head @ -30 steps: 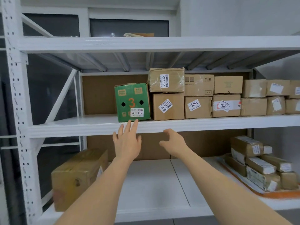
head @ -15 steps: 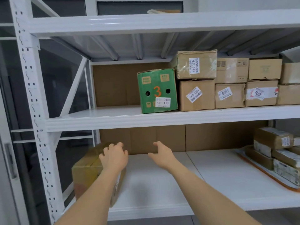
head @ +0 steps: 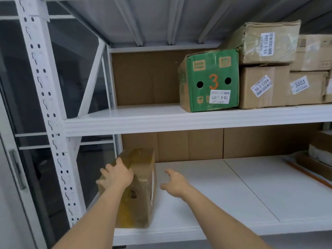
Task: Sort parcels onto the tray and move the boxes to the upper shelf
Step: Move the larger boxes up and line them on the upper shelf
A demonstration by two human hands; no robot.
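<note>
Down on the lower shelf (head: 206,193), our left hand (head: 115,176) rests on top of the brown box (head: 142,187) at the shelf's left end, fingers spread over its upper edge. Our right hand (head: 175,182) hovers just beside the box, fingers loosely parted, holding nothing. Above, the green box (head: 210,80) stands beside stacked cartons (head: 265,65); what looks like the tray's edge (head: 309,175) shows far right.
</note>
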